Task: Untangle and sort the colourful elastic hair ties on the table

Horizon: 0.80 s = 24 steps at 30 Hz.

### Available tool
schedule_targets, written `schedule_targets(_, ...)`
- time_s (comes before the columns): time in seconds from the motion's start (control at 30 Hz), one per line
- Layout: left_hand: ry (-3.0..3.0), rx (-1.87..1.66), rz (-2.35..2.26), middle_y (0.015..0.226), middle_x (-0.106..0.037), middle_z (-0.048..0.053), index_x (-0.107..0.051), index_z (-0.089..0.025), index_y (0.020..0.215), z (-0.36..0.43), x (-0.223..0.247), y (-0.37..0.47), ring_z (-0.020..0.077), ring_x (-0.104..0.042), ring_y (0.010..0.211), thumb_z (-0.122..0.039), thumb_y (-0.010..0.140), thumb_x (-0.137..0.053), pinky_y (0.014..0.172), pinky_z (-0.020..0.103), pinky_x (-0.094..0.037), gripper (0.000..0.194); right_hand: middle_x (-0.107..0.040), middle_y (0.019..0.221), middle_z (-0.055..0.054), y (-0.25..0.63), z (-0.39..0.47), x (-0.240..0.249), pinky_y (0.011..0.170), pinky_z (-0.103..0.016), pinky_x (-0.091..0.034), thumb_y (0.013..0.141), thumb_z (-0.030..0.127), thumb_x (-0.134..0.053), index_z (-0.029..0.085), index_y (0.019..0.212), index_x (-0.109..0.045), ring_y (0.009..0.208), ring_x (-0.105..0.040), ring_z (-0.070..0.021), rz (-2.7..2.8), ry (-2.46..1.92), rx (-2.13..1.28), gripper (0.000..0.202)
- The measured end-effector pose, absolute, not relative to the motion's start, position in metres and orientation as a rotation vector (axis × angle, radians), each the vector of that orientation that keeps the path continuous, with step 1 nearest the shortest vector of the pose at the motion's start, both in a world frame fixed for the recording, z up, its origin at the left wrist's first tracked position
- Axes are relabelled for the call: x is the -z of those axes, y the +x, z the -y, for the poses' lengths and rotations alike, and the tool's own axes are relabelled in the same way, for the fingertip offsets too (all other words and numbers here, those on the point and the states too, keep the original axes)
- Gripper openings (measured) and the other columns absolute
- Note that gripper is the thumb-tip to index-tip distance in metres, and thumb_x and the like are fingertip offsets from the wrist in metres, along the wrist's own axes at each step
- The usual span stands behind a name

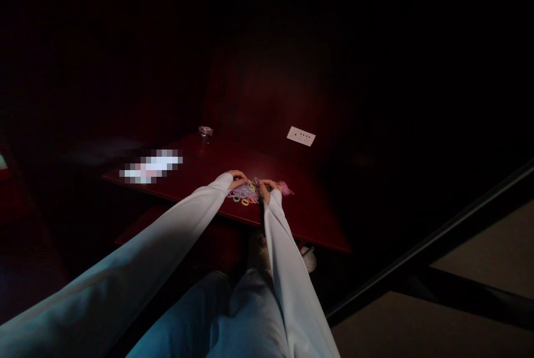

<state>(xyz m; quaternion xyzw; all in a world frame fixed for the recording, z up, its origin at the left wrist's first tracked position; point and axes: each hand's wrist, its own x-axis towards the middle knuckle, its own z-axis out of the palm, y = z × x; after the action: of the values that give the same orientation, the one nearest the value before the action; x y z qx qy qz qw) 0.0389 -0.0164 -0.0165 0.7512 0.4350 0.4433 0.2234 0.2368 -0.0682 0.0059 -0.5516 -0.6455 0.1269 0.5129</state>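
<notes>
A loose pile of small coloured hair ties [245,195], mostly purple and pink with a few yellow and green rings, lies near the front edge of the dark red table [196,166]. Over the pile's left side, my left hand [237,178] has its fingers curled down and drawn together. At its right side my right hand [270,186] is bent inward, fingertips pinched close to the left ones. What either hand pinches is too small to make out. More pink strands [286,188] lie just beyond my right hand.
A clear lidded jar [206,134] stands at the table's back left. A blurred-out white item [152,167] lies on the left end. A white socket plate [301,136] is on the dark wall behind. My legs are below the table edge.
</notes>
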Motion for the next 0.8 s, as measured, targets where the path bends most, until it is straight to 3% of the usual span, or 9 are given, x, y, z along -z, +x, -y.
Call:
schedule_targets(0.2,2.036,-1.263,-1.184,0.094,-0.077,0.003,-0.076,-0.021,0.088,0.024,0.011,0.038,0.024,-0.068,0.096,-0.04,0.083,-0.06,0.09,0.033,-0.052,0.026,-0.073,0.085,-0.003,0.234,0.072,-0.003,0.09,-0.036,-0.041,0.081,0.037,-0.069,0.026,0.074,-0.076,0.098,-0.055,-0.025,1.678,-1.34,-0.263,0.015)
schedule_targets(0.4,2.154,-1.226,-1.23,0.097,-0.077,0.003,-0.078,-0.023,0.09,0.021,0.011,0.038,0.0237,-0.066,0.096,-0.043,0.082,-0.063,0.093,0.035,-0.05,0.027,-0.074,0.089,-0.003,0.235,0.073,-0.006,0.091,-0.037,-0.04,0.08,0.035,-0.07,0.027,0.077,-0.077,0.1,-0.054,-0.0263,1.688,-1.362,-0.283,0.012)
schedule_targets(0.67,2.297,-1.124,-1.237,0.118,-0.073,-0.002,-0.077,-0.034,0.109,0.03,0.012,0.035,0.0239,-0.057,0.11,-0.059,0.081,-0.068,0.101,0.036,-0.038,0.038,-0.075,0.09,-0.003,0.234,0.073,-0.007,0.093,-0.037,-0.038,0.083,0.037,-0.068,0.025,0.079,-0.077,0.098,-0.056,-0.0242,1.694,-1.326,-0.277,0.015)
schedule_targets(0.8,2.283,-1.138,-1.243,0.116,-0.074,-0.001,-0.08,-0.034,0.103,0.027,0.015,0.036,0.0233,-0.057,0.108,-0.06,0.078,-0.073,0.099,0.037,-0.037,0.037,-0.075,0.09,-0.003,0.233,0.072,-0.006,0.093,-0.037,-0.039,0.083,0.037,-0.068,0.025,0.079,-0.077,0.1,-0.056,-0.0253,1.681,-1.323,-0.277,0.015)
